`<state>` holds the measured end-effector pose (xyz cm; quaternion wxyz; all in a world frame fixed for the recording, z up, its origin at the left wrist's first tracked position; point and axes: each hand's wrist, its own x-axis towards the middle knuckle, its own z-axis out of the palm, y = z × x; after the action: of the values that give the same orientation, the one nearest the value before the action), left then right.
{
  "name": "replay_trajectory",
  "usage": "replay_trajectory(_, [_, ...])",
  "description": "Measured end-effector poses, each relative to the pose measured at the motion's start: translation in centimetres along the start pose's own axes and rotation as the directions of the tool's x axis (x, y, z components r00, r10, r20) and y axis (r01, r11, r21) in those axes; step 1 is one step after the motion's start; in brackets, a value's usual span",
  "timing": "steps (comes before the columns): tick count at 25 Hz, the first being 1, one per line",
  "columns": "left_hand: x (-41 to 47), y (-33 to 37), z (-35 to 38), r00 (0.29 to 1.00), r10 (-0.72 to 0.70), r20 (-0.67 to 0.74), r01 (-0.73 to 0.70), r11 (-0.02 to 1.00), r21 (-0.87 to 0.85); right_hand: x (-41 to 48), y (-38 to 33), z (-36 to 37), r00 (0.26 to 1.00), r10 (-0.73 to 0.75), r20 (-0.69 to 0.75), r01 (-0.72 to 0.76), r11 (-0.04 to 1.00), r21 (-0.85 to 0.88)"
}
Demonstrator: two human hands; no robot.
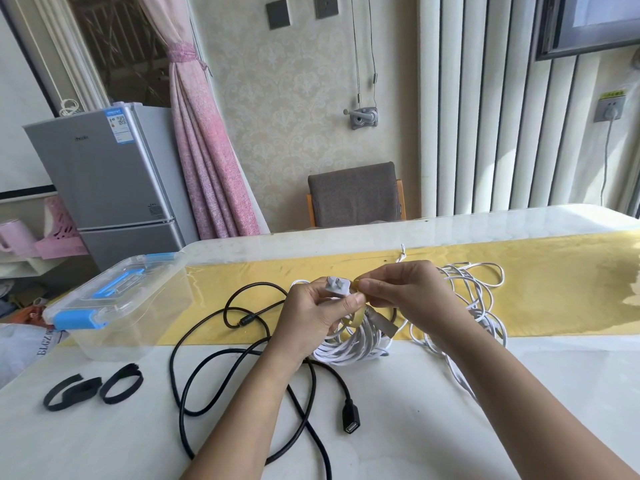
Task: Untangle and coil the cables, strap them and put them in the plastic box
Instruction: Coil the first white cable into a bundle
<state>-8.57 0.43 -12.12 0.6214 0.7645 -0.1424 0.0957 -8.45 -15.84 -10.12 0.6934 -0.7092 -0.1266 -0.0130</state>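
Strapping is in hand. The left hand (313, 315) grips the white coil (349, 346), mid-table; the right hand (403, 289) pinches the yellow strap (357, 318), apparently looped round it. Next: fasten the strap, then open the plastic box (114, 306), left.

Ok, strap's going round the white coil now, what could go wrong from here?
1. The right hand only pinches the strap end above the coil that the left hand holds; a slip could let the loops spring apart.
2. The loose white cable lies right beside the coil; a strand may get caught under the strap.
3. The box looks closed, so a hand must free up first.
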Motion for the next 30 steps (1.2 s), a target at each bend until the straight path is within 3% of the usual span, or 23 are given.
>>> replay_trajectory(5, [0.06,0.05,-0.51,0.998,-0.056,0.007,0.056,0.998,0.003,0.13,0.02,-0.07,0.999,-0.050,-0.008,0.050,0.998,-0.036])
replay_trajectory(11, [0.10,0.40,-0.36,1.000,0.017,0.005,-0.016,0.995,-0.101,0.04,-0.17,0.27,1.000,-0.002,0.019,0.000,0.998,0.068])
replay_trajectory(22, [0.23,0.07,-0.77,0.998,-0.067,0.001,0.067,0.997,-0.028,0.04,-0.32,-0.04,0.999,-0.006,0.052,0.002,0.996,0.089])
replay_trajectory(30, [0.19,-0.15,-0.34,0.999,-0.026,0.027,0.023,0.996,0.084,-0.03,-0.21,-0.41,0.999,0.013,0.030,-0.014,1.000,0.015])
